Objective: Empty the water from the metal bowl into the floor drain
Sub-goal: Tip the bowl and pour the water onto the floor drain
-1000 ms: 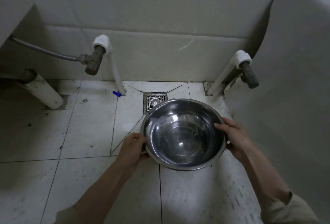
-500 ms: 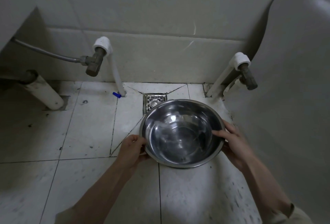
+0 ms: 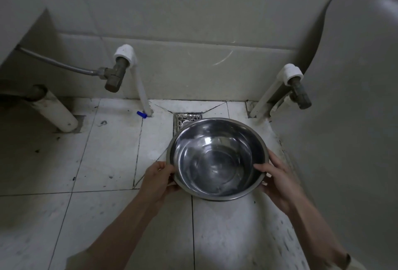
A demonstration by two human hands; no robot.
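A shiny metal bowl [image 3: 217, 157] with a little clear water in its bottom hangs over the white tiled floor. My left hand [image 3: 158, 178] grips its left rim and my right hand [image 3: 276, 180] grips its right rim, thumb inside the edge. The bowl is held roughly level. Its far rim covers the near part of the square metal floor drain [image 3: 187, 118], which sits just beyond it by the wall.
White pipes with brass valves rise from the floor on the left [image 3: 120, 71] and right [image 3: 296, 88] of the drain. A thick white drainpipe [image 3: 55, 111] slants at far left. A curved grey fixture [image 3: 355, 119] fills the right side. A blue cap [image 3: 141, 114] lies near the left pipe.
The bowl has shifted slightly forward toward the wall, now covering more of the drain. Both hands keep their hold on the rim.
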